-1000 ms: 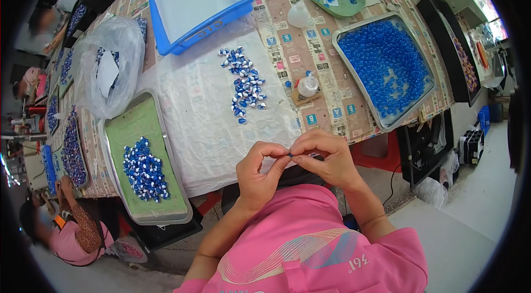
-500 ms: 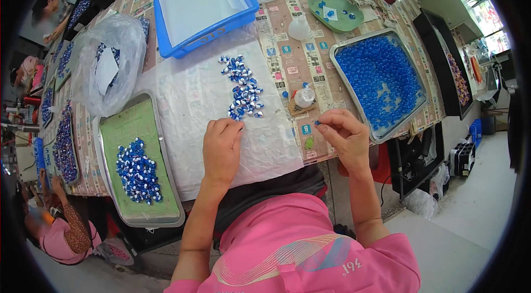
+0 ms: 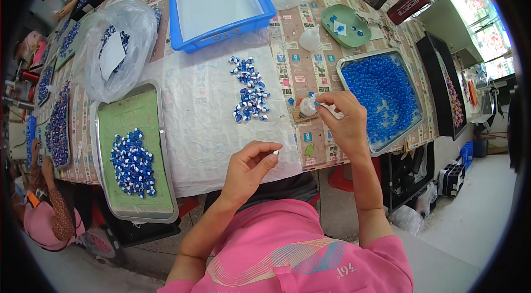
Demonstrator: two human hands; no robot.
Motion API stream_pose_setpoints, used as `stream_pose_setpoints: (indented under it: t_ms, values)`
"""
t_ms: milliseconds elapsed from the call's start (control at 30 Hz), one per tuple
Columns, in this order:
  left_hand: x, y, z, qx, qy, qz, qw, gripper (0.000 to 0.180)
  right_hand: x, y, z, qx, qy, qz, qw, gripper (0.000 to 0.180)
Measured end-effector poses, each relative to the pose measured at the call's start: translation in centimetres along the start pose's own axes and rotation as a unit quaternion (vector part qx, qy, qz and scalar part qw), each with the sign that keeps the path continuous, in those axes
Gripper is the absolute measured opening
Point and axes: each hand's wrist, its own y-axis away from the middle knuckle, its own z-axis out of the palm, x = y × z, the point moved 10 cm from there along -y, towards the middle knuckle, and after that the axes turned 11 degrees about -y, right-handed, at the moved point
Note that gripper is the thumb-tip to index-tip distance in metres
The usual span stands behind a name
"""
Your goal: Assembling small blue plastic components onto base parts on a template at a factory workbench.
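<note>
My left hand [image 3: 248, 174] is above the near edge of the white paper, thumb and forefinger pinching a small white piece [image 3: 276, 152]. My right hand [image 3: 345, 119] pinches a small blue bead [image 3: 316, 104] at the small clear-and-white jar [image 3: 307, 106], partly covering it; whether bead and jar touch I cannot tell. The jar stands on a small brown pad. Beyond my left hand, a pile of blue-and-white beads [image 3: 250, 94] lies on the paper [image 3: 204, 121]. A metal tray of clear blue beads [image 3: 381, 91] is to the right of my right hand.
At left, a metal tray with green lining [image 3: 149, 204] holds more blue-and-white beads. Behind it sits a clear plastic bag [image 3: 91, 77]. A blue bin [image 3: 221, 37], a green dish [image 3: 354, 19] and a dark red flask [image 3: 412, 3] stand at the back. Other people work at far left.
My left hand has moved from the bead pile toward me and right, now with a white piece in its fingertips. My right hand has brought the blue bead up to the jar.
</note>
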Motion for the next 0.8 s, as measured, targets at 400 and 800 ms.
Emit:
stream_pose_setpoints:
  t_ms: [400,800]
  values:
    - [-1.8,0.1,1.8,-0.031,0.241,-0.123,0.962,0.026,-2.2,0.7,0.6,-0.022,0.002,-0.025,0.999,0.019]
    - [-3.0,-0.8,4.7,-0.066,0.298,-0.143,0.941,0.027,-3.1,5.0,2.1,-0.089,-0.19,0.026,0.977,0.018]
